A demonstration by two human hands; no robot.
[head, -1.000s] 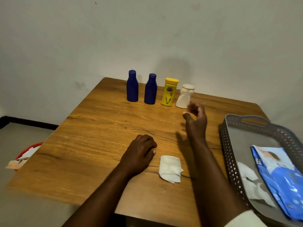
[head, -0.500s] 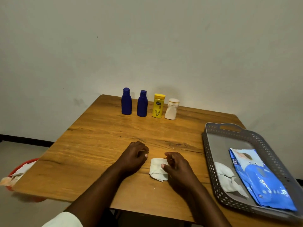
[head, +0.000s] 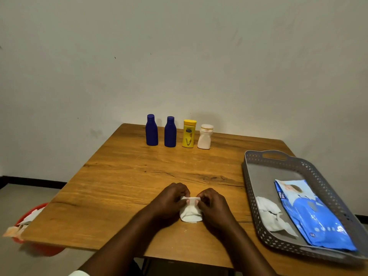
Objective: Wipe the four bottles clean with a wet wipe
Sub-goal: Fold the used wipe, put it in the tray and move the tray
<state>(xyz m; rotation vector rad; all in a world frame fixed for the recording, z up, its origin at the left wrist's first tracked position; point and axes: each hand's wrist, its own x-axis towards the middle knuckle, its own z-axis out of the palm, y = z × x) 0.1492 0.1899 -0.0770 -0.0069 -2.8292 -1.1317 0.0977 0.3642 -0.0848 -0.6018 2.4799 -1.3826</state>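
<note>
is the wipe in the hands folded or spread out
Folded. The wipe is a small bunched wad on the table, with the left hand and right hand pinching its top edge.

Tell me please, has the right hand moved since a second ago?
Yes. The right hand has pulled back from beside the white bottle toward the table's near edge, and now pinches the wipe together with the left hand.
</note>
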